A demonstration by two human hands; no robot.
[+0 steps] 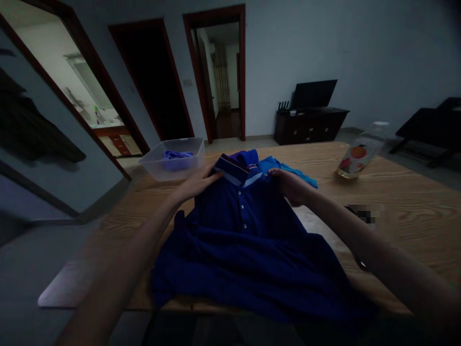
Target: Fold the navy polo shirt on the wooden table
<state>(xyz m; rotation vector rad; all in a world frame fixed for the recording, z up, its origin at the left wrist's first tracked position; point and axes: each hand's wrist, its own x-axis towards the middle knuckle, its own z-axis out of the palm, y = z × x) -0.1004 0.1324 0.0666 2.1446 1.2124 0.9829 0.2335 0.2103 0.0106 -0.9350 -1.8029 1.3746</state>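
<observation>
A dark blue polo shirt [252, 254] with white buttons and a striped collar lies front up across the wooden table, its lower part bunched near the front edge. My left hand [201, 181] pinches its shoulder just left of the collar. On the other side, my right hand [288, 185] grips the opposite shoulder with curled fingers. Behind the collar, a bright blue cloth [291, 172] lies on the table, with some purple and blue fabric beside it.
A clear plastic bin [153, 166] holding a blue-purple cloth stands at the table's back left. A clear bottle [360, 156] with a white cap stands at the back right. The wooden table [421, 206] extends rightward; a small dark object lies beneath my right forearm.
</observation>
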